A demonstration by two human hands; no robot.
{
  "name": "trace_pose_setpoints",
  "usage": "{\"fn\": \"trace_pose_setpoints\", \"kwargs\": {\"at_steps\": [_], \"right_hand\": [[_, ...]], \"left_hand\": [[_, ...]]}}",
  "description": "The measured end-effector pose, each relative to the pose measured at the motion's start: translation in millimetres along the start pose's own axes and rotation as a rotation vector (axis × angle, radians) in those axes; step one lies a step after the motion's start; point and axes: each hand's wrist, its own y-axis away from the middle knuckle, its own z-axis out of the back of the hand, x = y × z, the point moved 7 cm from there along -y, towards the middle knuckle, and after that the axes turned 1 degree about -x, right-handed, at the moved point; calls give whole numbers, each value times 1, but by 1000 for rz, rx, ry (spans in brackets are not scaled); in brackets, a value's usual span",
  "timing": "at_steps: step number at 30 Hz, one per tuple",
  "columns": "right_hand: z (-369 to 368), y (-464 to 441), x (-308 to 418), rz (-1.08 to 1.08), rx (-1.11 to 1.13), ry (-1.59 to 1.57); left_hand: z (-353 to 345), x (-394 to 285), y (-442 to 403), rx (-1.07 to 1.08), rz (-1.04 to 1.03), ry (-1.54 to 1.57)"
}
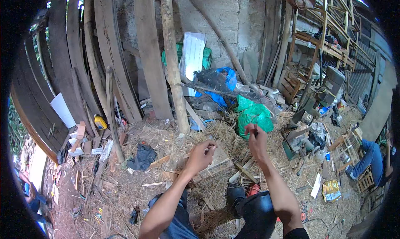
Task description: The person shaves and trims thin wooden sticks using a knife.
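My left hand (201,156) is raised in front of me with its fingers curled and the thumb near the fingertips. Whatever it may pinch is too small to make out. To its right and a little higher, my right hand (256,141) has bent fingers drawn together, and I cannot see anything clearly between them. The two hands are apart. Behind my right hand sits a bulging green plastic bag (254,114). Below and between the hands, a wooden board (216,169) lies among straw, near my knees.
Planks (146,51) and a wooden pole (170,64) lean at the back. A black plastic bag (143,156) and a yellow bottle (100,122) lie left. At right are a machine (310,105), a yellow packet (331,190) and a seated person's leg (366,157). A red object (253,190) is by my boot.
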Motion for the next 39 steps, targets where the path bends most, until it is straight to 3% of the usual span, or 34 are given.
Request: {"fn": "trace_pose_setpoints", "kwargs": {"at_steps": [1, 2, 4, 7, 14, 21, 27, 29, 31, 32, 34, 35, 37, 38, 39], "right_hand": [[0, 5, 10, 106, 32, 76], [0, 11, 15, 107, 27, 77], [-23, 25, 36, 272, 243, 445], [-37, 31, 43, 311, 241, 580], [-23, 19, 28, 221, 115, 645], [-8, 4, 0, 95, 33, 711], [20, -5, -24, -216, 33, 811], [22, -23, -128, -213, 72, 827], [60, -14, -103, -470, -99, 716], [54, -12, -111, -465, -97, 712], [37, -7, -110, -240, -78, 672], [19, -1, -91, 32, 38, 682], [-1, 12, -14, 39, 123, 602], [-14, 17, 12, 247, 157, 433], [-26, 24, 19, 187, 222, 589]], "left_hand": [[-6, 9, 3, 66, 222, 209], [-8, 7, 3, 70, 218, 209], [-19, 5, 3, 131, 309, 647], [-41, -4, 9, 220, 440, 796], [-49, -16, 11, 323, 445, 871], [-51, -18, 9, 339, 409, 942], [-49, -12, 7, 323, 418, 927], [-49, -12, 10, 329, 420, 919], [-47, -17, 17, 367, 430, 946], [-45, -16, 16, 361, 427, 943], [-40, -8, 12, 279, 451, 893], [-40, -7, 12, 278, 453, 898], [-48, -8, 8, 288, 448, 1000], [-52, -10, 9, 293, 449, 1002], [-55, -13, 11, 306, 457, 1009]]}}
